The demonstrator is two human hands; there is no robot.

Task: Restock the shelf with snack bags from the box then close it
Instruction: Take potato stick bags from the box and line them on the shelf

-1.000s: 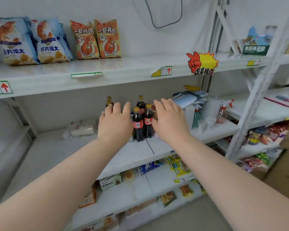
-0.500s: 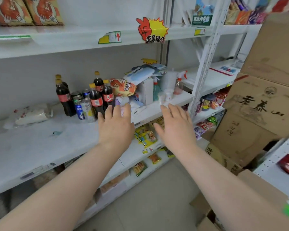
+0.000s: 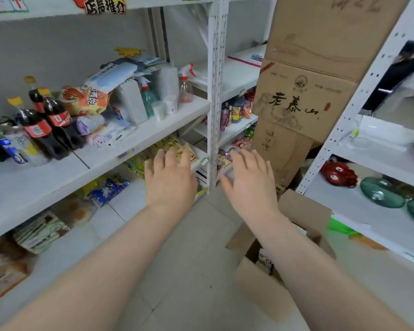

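Observation:
An open cardboard box (image 3: 261, 287) sits on the floor at the lower right, its flaps up, with a bit of packaging showing inside under my right forearm. My left hand (image 3: 170, 180) and my right hand (image 3: 251, 182) are both stretched out in front of me, palms down, fingers spread, holding nothing, above the floor. The white shelf (image 3: 58, 177) runs along the left. An orange snack bag (image 3: 85, 101) lies on it behind the cola bottles (image 3: 46, 123).
Tall stacked cardboard boxes (image 3: 304, 96) stand ahead on the right. A second white rack (image 3: 373, 211) with red and green items is at the far right. Spray bottles (image 3: 185, 84) and cans sit on the shelf; snack packs (image 3: 108, 189) fill lower shelves. Grey floor lies between the racks.
My view has swung right and down, from the upper shelf with snack bags to the floor and the open box. Both hands stay outstretched and empty.

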